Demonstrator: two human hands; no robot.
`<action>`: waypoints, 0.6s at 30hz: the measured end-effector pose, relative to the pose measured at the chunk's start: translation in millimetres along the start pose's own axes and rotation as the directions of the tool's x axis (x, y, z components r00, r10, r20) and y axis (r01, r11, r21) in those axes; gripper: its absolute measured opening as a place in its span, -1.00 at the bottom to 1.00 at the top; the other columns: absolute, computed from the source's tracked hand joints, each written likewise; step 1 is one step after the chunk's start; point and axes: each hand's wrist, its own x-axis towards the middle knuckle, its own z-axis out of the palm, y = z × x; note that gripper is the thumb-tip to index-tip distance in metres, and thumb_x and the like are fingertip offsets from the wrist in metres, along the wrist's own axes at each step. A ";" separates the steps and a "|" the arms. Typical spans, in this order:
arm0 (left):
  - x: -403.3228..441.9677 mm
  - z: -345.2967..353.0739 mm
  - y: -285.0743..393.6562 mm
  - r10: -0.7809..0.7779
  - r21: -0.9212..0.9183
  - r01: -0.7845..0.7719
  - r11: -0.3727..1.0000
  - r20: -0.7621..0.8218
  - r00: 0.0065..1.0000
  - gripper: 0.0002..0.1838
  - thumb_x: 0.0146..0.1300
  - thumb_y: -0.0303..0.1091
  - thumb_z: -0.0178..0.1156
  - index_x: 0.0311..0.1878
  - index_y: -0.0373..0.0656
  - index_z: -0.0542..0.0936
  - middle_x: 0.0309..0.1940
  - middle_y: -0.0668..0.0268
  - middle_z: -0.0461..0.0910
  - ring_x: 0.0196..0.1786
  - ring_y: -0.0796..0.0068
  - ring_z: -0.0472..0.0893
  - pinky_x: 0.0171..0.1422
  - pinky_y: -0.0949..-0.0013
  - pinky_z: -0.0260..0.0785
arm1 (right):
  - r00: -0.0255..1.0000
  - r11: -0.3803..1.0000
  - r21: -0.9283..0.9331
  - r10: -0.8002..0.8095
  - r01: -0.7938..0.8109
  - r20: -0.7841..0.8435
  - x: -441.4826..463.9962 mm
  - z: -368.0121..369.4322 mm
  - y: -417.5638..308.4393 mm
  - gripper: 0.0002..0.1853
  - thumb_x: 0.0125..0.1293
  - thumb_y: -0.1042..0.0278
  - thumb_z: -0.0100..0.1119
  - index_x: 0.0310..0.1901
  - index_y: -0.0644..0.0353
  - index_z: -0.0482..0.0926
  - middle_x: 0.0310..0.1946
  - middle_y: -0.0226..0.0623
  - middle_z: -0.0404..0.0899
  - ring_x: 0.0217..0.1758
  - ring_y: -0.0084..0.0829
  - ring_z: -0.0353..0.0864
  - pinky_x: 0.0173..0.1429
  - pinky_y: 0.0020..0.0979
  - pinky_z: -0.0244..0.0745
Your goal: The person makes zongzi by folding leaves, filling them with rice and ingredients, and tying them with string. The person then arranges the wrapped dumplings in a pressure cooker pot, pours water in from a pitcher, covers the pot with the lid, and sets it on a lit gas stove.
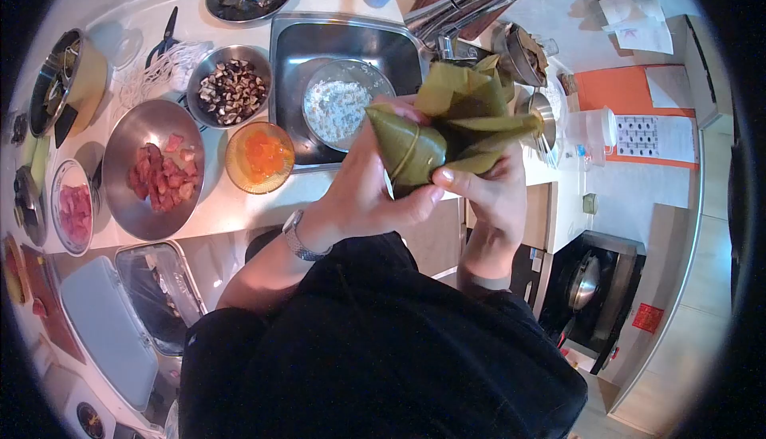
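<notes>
Green leaves (411,150) are folded into a cone, its tip toward the upper left, with loose leaf ends fanning out to the right. My left hand (363,183), a watch on its wrist, wraps round the cone from the left and below. On the other side my right hand (491,191) grips the folded leaves, its thumb pressed on the cone's lower edge. Whatever the leaves may contain is hidden. Behind the hands, a metal bowl of white grains (347,100) sits in the sink (287,48).
Left of the sink are bowls of chopped dark pieces (233,92), orange yolks (262,156), and meat (163,175). White string (163,72) and black scissors (165,40) lie behind them. A faucet (471,0) arches over the sink's right side. An open bin (163,295) stands below the counter.
</notes>
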 end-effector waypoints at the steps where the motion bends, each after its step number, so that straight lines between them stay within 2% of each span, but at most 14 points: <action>1: -1.7 1.2 -1.6 -0.002 0.000 0.002 1.000 0.004 1.000 -0.29 -0.05 -0.23 0.41 0.13 -0.25 0.27 0.05 0.06 0.34 0.11 0.27 0.42 0.17 0.19 0.28 | 1.000 1.000 0.003 0.001 -0.001 -0.004 1.0 -0.2 -1.3 -0.62 -0.04 0.62 0.47 -0.12 0.37 0.62 -0.10 -0.29 0.61 -0.06 -0.47 0.57 0.07 -0.45 0.46; 3: -3.7 3.2 -2.3 -0.154 -0.186 0.148 0.971 -0.016 0.988 -0.35 0.03 -0.27 0.34 0.14 -0.27 0.28 0.03 0.14 0.37 0.03 0.36 0.47 0.12 0.27 0.34 | 0.990 0.987 -0.069 0.142 -0.144 -0.023 3.5 -3.7 0.8 -0.62 -0.01 0.60 0.46 -0.10 0.36 0.60 -0.07 -0.29 0.58 -0.13 -0.53 0.56 0.00 -0.49 0.47; 4: -4.5 4.5 -2.9 -0.155 -0.184 0.151 0.971 -0.011 0.988 -0.35 0.03 -0.27 0.34 0.14 -0.27 0.28 0.03 0.14 0.37 0.03 0.36 0.47 0.12 0.27 0.34 | 0.981 0.974 -0.118 0.193 -0.195 -0.029 5.2 -8.2 6.2 -0.59 0.01 0.60 0.45 -0.06 0.36 0.59 -0.05 -0.29 0.57 -0.17 -0.56 0.55 -0.04 -0.51 0.47; 5: -5.9 7.4 -3.5 -0.284 -0.403 0.245 0.882 -0.039 0.958 -0.41 0.08 -0.31 0.27 0.15 -0.28 0.29 0.01 0.16 0.41 0.01 0.39 0.50 0.11 0.31 0.37 | 0.969 0.955 -0.166 0.244 -0.246 -0.035 6.8 -12.7 11.6 -0.57 0.02 0.60 0.44 -0.02 0.36 0.57 -0.03 -0.29 0.55 -0.20 -0.59 0.54 -0.08 -0.53 0.48; 7: -7.9 13.0 -5.9 -0.526 -0.770 0.330 0.546 -0.008 0.851 -0.52 0.19 -0.38 0.13 0.16 -0.31 0.30 -0.03 0.22 0.50 -0.03 0.46 0.55 0.10 0.39 0.43 | 0.996 0.996 0.026 0.087 -0.088 0.034 15.2 -14.0 21.1 -0.34 0.02 0.62 0.40 0.21 0.36 0.39 -0.05 -0.21 0.56 -0.35 -0.55 0.57 -0.31 -0.54 0.53; 8: -7.6 14.5 -8.5 -0.517 -0.820 0.276 0.501 -0.028 0.855 -0.54 0.21 -0.42 0.06 0.17 -0.31 0.30 -0.02 0.15 0.53 0.01 0.42 0.56 0.13 0.27 0.46 | 0.998 0.998 0.025 0.058 -0.059 0.013 19.1 -13.6 17.5 -0.30 0.03 0.67 0.36 0.27 0.33 0.34 0.00 -0.24 0.53 -0.35 -0.57 0.56 -0.32 -0.58 0.52; 9: -10.3 15.1 -10.5 -0.518 -0.820 0.275 0.503 -0.031 0.855 -0.54 0.21 -0.42 0.06 0.17 -0.31 0.30 -0.02 0.15 0.53 0.01 0.42 0.56 0.13 0.27 0.46 | 0.998 0.998 0.026 0.059 -0.059 0.015 23.8 -11.8 12.9 -0.30 0.03 0.67 0.36 0.27 0.33 0.34 0.00 -0.24 0.53 -0.35 -0.57 0.56 -0.32 -0.58 0.52; 11: -18.3 16.6 -13.5 -0.603 -0.883 0.340 0.322 0.085 0.793 -0.57 0.21 -0.44 0.05 0.16 -0.30 0.33 -0.01 0.15 0.53 0.01 0.37 0.57 0.15 0.17 0.48 | 0.993 0.992 -0.103 -0.086 0.077 -0.085 31.0 -9.7 8.3 -0.27 0.05 0.73 0.33 0.31 0.25 0.32 0.07 -0.29 0.50 -0.29 -0.65 0.53 -0.25 -0.56 0.52; 12: -21.6 17.4 -13.8 -0.613 -0.911 0.343 0.230 0.138 0.778 -0.60 0.22 -0.43 0.04 0.13 -0.31 0.36 -0.02 0.16 0.54 0.04 0.33 0.57 0.17 0.10 0.48 | 0.983 0.980 -0.165 -0.129 0.107 -0.129 36.2 -9.6 10.2 -0.34 0.01 0.67 0.39 0.22 0.21 0.46 0.01 -0.36 0.54 -0.26 -0.68 0.52 -0.24 -0.57 0.50; 13: -26.1 19.1 -15.1 -0.615 -0.908 0.352 0.228 0.146 0.775 -0.60 0.22 -0.43 0.04 0.13 -0.31 0.36 -0.02 0.16 0.54 0.04 0.33 0.57 0.17 0.10 0.48 | 0.982 0.981 -0.163 -0.130 0.107 -0.138 43.7 -17.6 13.1 -0.34 0.01 0.67 0.39 0.22 0.21 0.46 0.01 -0.36 0.54 -0.26 -0.68 0.52 -0.24 -0.57 0.50; 15: -31.9 20.8 -17.1 -0.637 -0.860 0.407 0.307 0.132 0.759 -0.60 0.24 -0.36 0.01 0.13 -0.32 0.39 0.00 0.16 0.55 0.07 0.32 0.56 0.24 0.05 0.42 | 0.947 0.794 -0.517 -0.292 0.320 0.138 61.5 -39.5 19.3 -0.54 -0.04 0.59 0.46 -0.02 0.24 0.63 -0.08 -0.40 0.58 -0.26 -0.70 0.53 -0.26 -0.58 0.48; 16: -33.2 20.5 -17.2 -0.645 -0.842 0.427 0.331 0.128 0.753 -0.59 0.25 -0.34 0.00 0.13 -0.33 0.40 0.01 0.16 0.55 0.08 0.32 0.56 0.26 0.03 0.40 | 0.927 0.802 -0.469 -0.355 0.369 0.122 68.8 -37.8 14.6 -0.72 -0.06 0.56 0.47 -0.24 0.26 0.68 -0.17 -0.40 0.60 -0.27 -0.72 0.52 -0.27 -0.59 0.45; 17: -32.4 15.6 -16.2 -0.614 -0.879 0.439 0.185 0.245 0.750 -0.58 0.26 -0.31 -0.04 0.14 -0.33 0.41 0.04 0.16 0.54 0.09 0.32 0.55 0.31 -0.01 0.34 | 0.923 0.746 -0.547 -0.342 0.380 0.175 72.6 -39.7 4.1 -0.77 -0.01 0.56 0.44 -0.26 0.28 0.66 -0.25 -0.42 0.61 -0.30 -0.71 0.50 -0.26 -0.61 0.43; 18: -30.6 12.1 -14.6 -0.564 -0.892 0.451 0.037 0.353 0.746 -0.56 0.28 -0.27 -0.07 0.14 -0.34 0.42 0.06 0.15 0.54 0.09 0.32 0.55 0.36 -0.05 0.28 | 0.951 0.776 -0.551 -0.227 0.308 0.211 75.9 -41.4 -3.6 -0.79 0.03 0.53 0.43 -0.25 0.26 0.66 -0.30 -0.46 0.61 -0.31 -0.71 0.49 -0.26 -0.63 0.41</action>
